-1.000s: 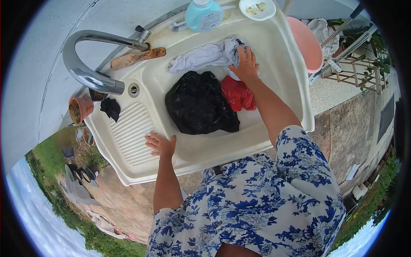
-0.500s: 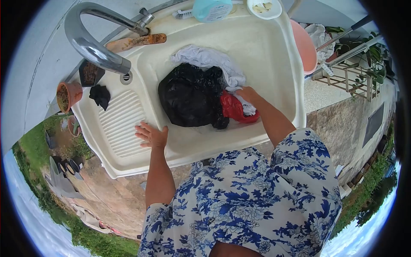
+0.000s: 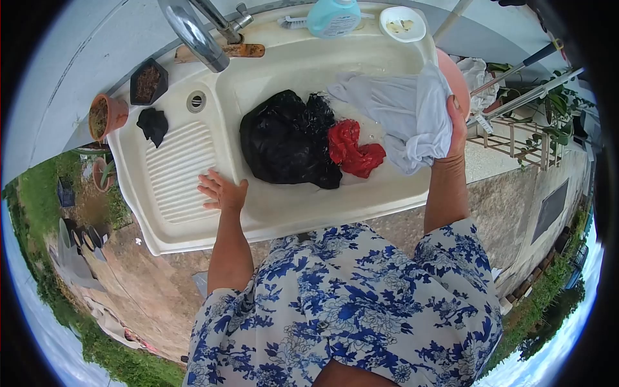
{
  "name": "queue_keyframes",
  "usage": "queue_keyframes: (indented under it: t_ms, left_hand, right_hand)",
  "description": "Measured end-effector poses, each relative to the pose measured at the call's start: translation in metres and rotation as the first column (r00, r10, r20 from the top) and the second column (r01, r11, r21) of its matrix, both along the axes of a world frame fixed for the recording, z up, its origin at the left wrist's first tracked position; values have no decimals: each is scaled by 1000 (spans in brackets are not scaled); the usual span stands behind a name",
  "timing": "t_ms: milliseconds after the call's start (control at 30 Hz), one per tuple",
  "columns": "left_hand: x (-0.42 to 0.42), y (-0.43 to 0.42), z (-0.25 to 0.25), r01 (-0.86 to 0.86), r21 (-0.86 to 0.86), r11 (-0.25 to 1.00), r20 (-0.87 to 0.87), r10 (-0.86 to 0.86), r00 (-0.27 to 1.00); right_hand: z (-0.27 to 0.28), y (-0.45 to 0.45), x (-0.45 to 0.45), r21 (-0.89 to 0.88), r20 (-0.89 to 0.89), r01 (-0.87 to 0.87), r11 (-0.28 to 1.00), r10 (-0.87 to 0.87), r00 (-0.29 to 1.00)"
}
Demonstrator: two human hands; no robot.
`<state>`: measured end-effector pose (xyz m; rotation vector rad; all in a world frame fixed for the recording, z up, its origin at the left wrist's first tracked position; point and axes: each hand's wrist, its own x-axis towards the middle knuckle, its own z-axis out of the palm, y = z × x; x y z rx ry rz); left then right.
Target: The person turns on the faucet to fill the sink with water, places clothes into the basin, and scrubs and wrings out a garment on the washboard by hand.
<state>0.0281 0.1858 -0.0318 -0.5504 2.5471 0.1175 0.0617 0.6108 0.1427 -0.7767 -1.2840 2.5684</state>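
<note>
My right hand point(image 3: 456, 134) is closed on a wet white cloth point(image 3: 412, 113), lifted at the right side of the sink, its left end trailing back over the basin. My left hand point(image 3: 222, 192) rests with fingers spread on the lower right part of the ribbed washboard point(image 3: 180, 171), holding nothing. In the basin lies a wet black cloth point(image 3: 284, 138), and touching its right side is a crumpled red cloth point(image 3: 353, 149). A small black cloth point(image 3: 153, 125) lies at the washboard's upper left corner.
A faucet point(image 3: 193, 35) arches over the sink point(image 3: 322, 208). Along the back edge are a wooden-handled tool point(image 3: 248, 50), a brush point(image 3: 293, 23), a blue bottle point(image 3: 334, 18) and a white dish point(image 3: 403, 24). Plant pots point(image 3: 108, 117) stand left; a pink basin point(image 3: 453, 80) is at right.
My right hand has taken hold of the white cloth and pulled it up to the right, out from beside the black and red cloths. My left hand stays on the washboard.
</note>
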Motion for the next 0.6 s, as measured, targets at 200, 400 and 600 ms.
queue_keyframes:
  t_ms: [200,400,600]
  left_hand:
    - [2,2,4,-12,-7,1000,21,12,1000]
    - [4,8,9,0,-4,1000,27,0,1000]
    - [6,4,6,11,-29,1000,33,-10,999]
  right_hand:
    - [-72,3,-2,15,273,-250,968,236,932]
    - [-201,60,11,351,816,-783,513,243,525]
    - [-235,-4,-20,645,688,-762,-67,-382,616]
